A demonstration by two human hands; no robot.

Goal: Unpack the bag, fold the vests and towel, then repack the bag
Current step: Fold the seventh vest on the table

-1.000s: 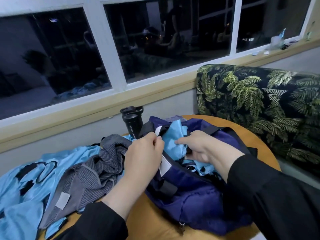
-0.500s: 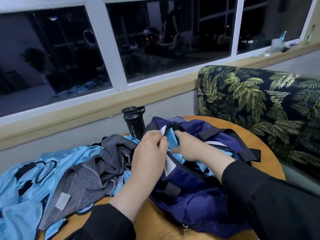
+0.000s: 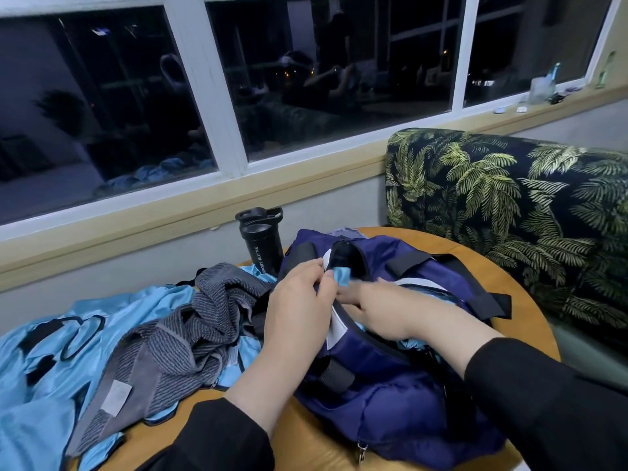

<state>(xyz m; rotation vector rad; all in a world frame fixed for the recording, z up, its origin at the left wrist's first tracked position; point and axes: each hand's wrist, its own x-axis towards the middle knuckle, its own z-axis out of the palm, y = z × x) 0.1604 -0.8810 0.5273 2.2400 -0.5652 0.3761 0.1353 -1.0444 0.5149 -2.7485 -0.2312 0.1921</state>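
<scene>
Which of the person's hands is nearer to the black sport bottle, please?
Left. The left hand pinches the bag's rim just in front of the bottle; the right hand reaches into the bag, farther right.

The bag (image 3: 390,385) sits on the table (image 3: 530,300), right of centre. Left of it the towel (image 3: 190,334) lies over the vests (image 3: 44,362). The bottle (image 3: 261,243) stands behind them near the wall. Both hands meet at the bag's far-left opening, where what seems another vest (image 3: 341,276) pokes out. The sofa (image 3: 509,212) lies far right.
</scene>
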